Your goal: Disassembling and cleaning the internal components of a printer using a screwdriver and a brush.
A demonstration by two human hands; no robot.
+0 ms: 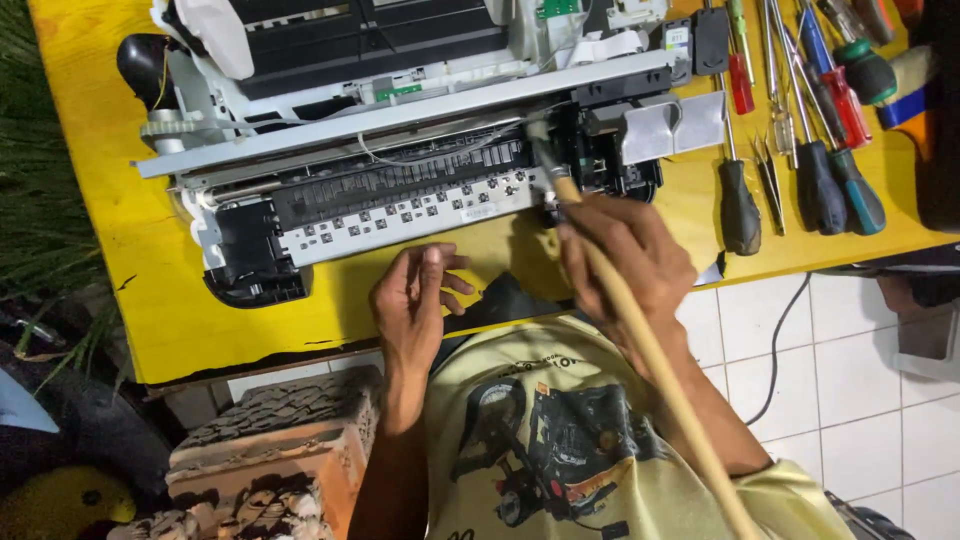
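A dismantled printer (380, 150), white and black with its inner parts bare, lies on a yellow table (290, 320). My right hand (625, 255) grips a long wooden-handled brush (650, 350) whose dark bristle tip rests on the printer's right end. My left hand (415, 300) rests on the table's near edge just below the printer, fingers loosely curled and apart, holding nothing. A black piece (510, 298) lies on the table between my hands.
Several screwdrivers (810, 110) with red, blue, black and teal handles and a pair of tweezers (768, 170) lie in a row at the table's right. A worn brick block (270, 450) stands below the table's near edge. White floor tiles (850, 380) and a black cable (780, 350) lie to the right.
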